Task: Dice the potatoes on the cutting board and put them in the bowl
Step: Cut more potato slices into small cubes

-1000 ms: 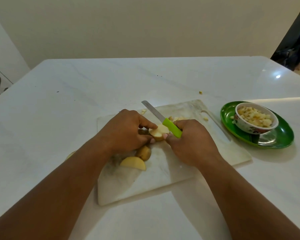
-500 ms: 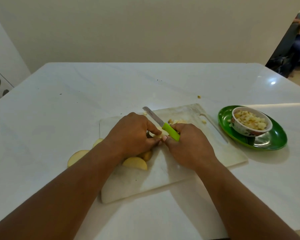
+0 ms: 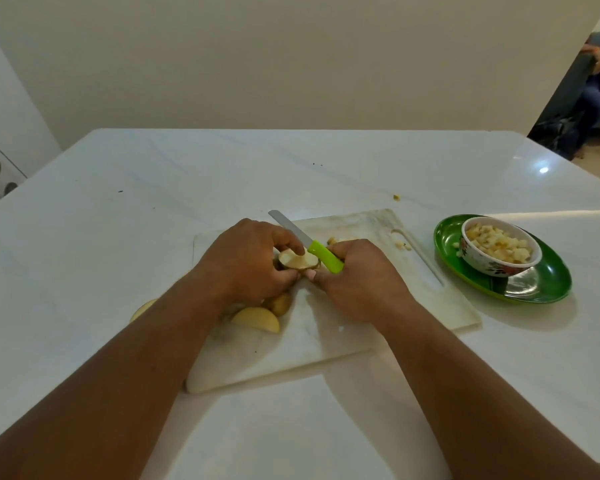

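— What is changing from half a second back?

— The potato half (image 3: 298,261) is showing again between the hands on the cutting board (image 3: 388,306); the left hand (image 3: 246,261) is pinching it, the right hand (image 3: 357,278) is gripping the green-handled knife (image 3: 321,253).

— So dicing is continuing?

— Seemingly. Wedges (image 3: 257,318) are still waiting, and the bowl (image 3: 499,249) on the green plate (image 3: 548,282) is already holding cubes.

1. Cutting board (image 3: 343,341): 1
2. Green-handled knife (image 3: 324,256): 1
3. Bowl (image 3: 499,266) of diced potato: 1
4. Green plate (image 3: 541,289): 1
5. Potato pieces visible by the board: 4, one held (image 3: 298,260), wedge (image 3: 257,318), skin-on piece (image 3: 280,304), one off-board (image 3: 142,309)
6. Hands: 2, left hand (image 3: 246,265), right hand (image 3: 364,282)
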Motion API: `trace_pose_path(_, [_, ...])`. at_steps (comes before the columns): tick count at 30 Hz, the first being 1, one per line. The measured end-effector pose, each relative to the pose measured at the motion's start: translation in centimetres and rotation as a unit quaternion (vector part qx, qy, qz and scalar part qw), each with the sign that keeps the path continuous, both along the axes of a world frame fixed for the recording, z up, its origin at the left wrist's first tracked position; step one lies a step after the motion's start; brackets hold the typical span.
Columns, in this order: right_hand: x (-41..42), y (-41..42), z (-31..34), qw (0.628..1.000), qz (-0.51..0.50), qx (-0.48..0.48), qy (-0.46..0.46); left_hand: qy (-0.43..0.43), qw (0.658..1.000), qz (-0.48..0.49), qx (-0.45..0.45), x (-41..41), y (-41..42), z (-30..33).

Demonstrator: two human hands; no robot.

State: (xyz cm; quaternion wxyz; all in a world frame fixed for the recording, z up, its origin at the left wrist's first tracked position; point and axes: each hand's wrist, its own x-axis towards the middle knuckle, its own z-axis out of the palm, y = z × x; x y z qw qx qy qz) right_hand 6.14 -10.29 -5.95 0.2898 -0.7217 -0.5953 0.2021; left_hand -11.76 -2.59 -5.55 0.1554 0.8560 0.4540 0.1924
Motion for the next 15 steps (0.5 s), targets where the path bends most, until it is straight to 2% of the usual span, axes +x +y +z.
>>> trace_pose_path(3, [-0.1,0.2,0.0,1.000,0.005,-0.008,0.013,-0.026,1.000,0.002,-0.008,-0.4,0.4,-0.2])
trace_pose_path(9, [-0.2,-0.2,0.5,0.997,-0.054,-0.047,0.014,-0.080,0.996,0.027,-0.019,-0.5,0.4,-0.2])
trace_pose_path(12, [-0.6,-0.1,1.0,0.991,-0.041,-0.089,0.090,-0.077,0.997,0.024,-0.008,-1.4,0.5,0.4])
trace_pose_path(15, [-1.0,-0.2,1.8,0.963,-0.013,-0.152,0.223,-0.073,0.997,0.026,-0.020,-2.6,0.8,1.0])
